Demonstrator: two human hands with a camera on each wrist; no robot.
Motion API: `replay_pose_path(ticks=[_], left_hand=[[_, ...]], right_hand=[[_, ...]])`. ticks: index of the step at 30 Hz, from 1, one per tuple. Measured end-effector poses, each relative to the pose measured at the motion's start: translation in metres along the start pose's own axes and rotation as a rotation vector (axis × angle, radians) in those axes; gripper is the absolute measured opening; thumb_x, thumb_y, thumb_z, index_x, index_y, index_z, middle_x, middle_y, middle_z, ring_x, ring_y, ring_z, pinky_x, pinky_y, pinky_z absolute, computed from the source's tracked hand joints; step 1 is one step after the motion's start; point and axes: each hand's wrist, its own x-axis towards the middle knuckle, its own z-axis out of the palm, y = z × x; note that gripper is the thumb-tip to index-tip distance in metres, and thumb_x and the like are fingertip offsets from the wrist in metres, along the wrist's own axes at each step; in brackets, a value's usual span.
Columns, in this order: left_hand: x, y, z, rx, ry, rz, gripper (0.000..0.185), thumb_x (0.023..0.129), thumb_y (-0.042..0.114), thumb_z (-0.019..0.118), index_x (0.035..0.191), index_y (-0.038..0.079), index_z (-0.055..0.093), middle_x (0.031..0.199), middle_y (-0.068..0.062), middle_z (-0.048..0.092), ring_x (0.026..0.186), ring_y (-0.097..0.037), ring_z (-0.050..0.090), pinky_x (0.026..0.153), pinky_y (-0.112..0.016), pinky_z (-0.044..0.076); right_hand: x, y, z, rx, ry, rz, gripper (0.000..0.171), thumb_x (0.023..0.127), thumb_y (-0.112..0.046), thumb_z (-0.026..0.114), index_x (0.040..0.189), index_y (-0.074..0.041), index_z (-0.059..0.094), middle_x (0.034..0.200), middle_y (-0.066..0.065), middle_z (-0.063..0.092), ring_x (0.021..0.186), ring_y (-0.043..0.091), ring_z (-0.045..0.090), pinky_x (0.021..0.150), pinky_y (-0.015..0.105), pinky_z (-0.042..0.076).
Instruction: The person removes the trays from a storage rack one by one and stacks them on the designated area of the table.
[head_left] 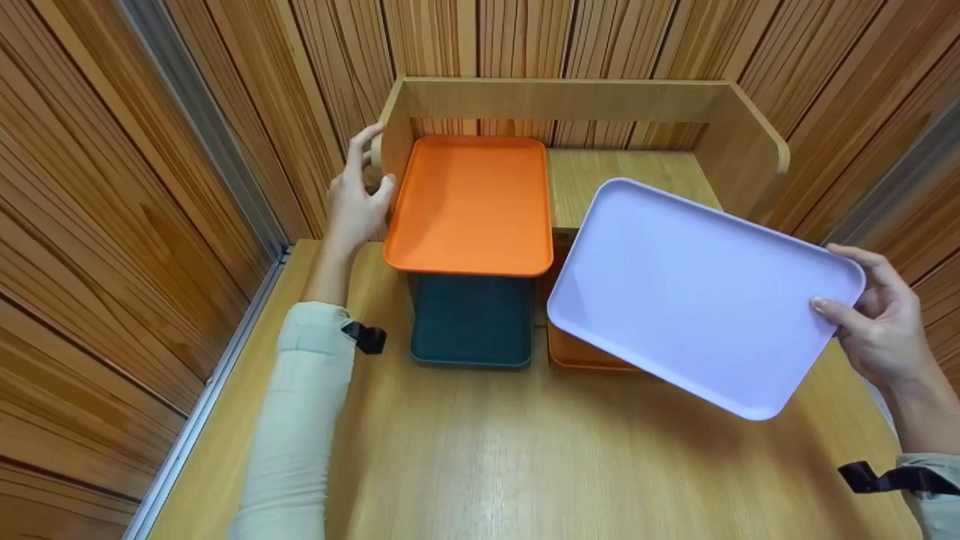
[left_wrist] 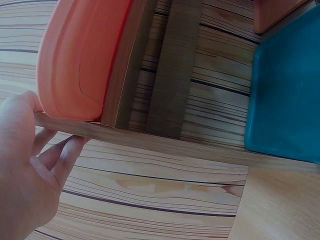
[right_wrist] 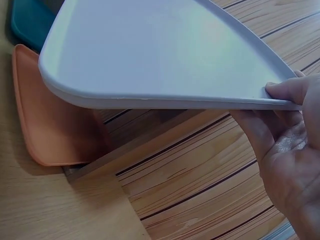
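Note:
My right hand [head_left: 889,322] pinches a lavender tray [head_left: 697,292] by its right end, thumb on the upper face and fingers beneath. The tray is held tilted in front of the right half of a small wooden desktop shelf [head_left: 630,176]. My left hand [head_left: 360,202] grips the shelf's left side panel [left_wrist: 165,145], thumb on the inner side near an orange tray [head_left: 472,206] and fingers outside. That orange tray lies on the upper board at the left, its front end jutting past the board.
Below, a dark teal tray [head_left: 471,322] sits in the lower left bay. Another orange tray [right_wrist: 55,120] lies in the lower right bay, partly hidden by the lavender one in the head view. The shelf stands on a wooden table [head_left: 480,450] against slatted wooden walls [head_left: 517,45].

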Motion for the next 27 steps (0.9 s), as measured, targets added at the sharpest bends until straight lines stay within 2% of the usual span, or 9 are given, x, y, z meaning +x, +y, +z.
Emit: replay_pose_path(ticks=[6, 11, 16, 22, 24, 27], left_hand=[[-0.001, 0.000, -0.003, -0.011, -0.001, -0.014, 0.065, 0.111, 0.016, 0.060, 0.171, 0.031, 0.040, 0.168, -0.017, 0.061, 0.091, -0.029, 0.069, 0.068, -0.027, 0.047], [0.001, -0.001, -0.003, -0.019, -0.003, -0.013, 0.066, 0.111, 0.015, 0.058, 0.172, 0.032, 0.039, 0.169, -0.016, 0.060, 0.107, -0.031, 0.073, 0.077, -0.030, 0.053], [0.001, 0.000, -0.003, -0.015, 0.003, -0.013, 0.065, 0.111, 0.016, 0.059, 0.171, 0.031, 0.039, 0.169, -0.016, 0.061, 0.106, -0.030, 0.073, 0.077, -0.031, 0.053], [0.001, 0.001, 0.000, -0.008, -0.005, -0.011, 0.065, 0.111, 0.015, 0.057, 0.172, 0.031, 0.039, 0.168, -0.016, 0.062, 0.093, -0.029, 0.070, 0.070, -0.027, 0.048], [0.001, 0.002, 0.000, -0.008, -0.009, -0.016, 0.065, 0.111, 0.015, 0.057, 0.172, 0.031, 0.038, 0.168, -0.017, 0.061, 0.093, -0.031, 0.070, 0.070, -0.028, 0.049], [0.000, 0.002, 0.001, -0.014, -0.011, -0.027, 0.065, 0.112, 0.016, 0.057, 0.172, 0.032, 0.038, 0.169, -0.016, 0.060, 0.101, -0.030, 0.072, 0.074, -0.028, 0.052]], right_hand=[[-0.005, 0.006, 0.005, -0.081, 0.004, 0.054, 0.068, 0.095, 0.039, 0.038, 0.155, 0.012, 0.052, 0.128, 0.016, 0.076, 0.105, 0.021, 0.083, 0.071, 0.032, 0.070], [-0.008, 0.013, 0.008, -0.072, -0.010, 0.091, 0.069, 0.095, 0.039, 0.037, 0.154, 0.010, 0.054, 0.127, 0.015, 0.076, 0.104, 0.020, 0.083, 0.070, 0.031, 0.070], [-0.011, 0.018, 0.012, -0.112, -0.011, 0.132, 0.069, 0.096, 0.037, 0.040, 0.155, 0.005, 0.056, 0.125, 0.012, 0.079, 0.102, 0.018, 0.083, 0.069, 0.031, 0.070], [-0.014, 0.025, 0.016, -0.065, -0.082, 0.183, 0.073, 0.098, 0.035, 0.037, 0.156, -0.003, 0.058, 0.122, 0.011, 0.083, 0.103, 0.019, 0.085, 0.071, 0.033, 0.070], [-0.015, 0.028, 0.018, -0.081, -0.088, 0.206, 0.073, 0.098, 0.035, 0.038, 0.156, -0.005, 0.058, 0.120, 0.010, 0.083, 0.101, 0.019, 0.085, 0.070, 0.033, 0.070], [-0.018, 0.032, 0.021, -0.133, -0.040, 0.259, 0.070, 0.099, 0.033, 0.042, 0.155, -0.006, 0.060, 0.118, 0.009, 0.084, 0.098, 0.019, 0.086, 0.070, 0.034, 0.070]])
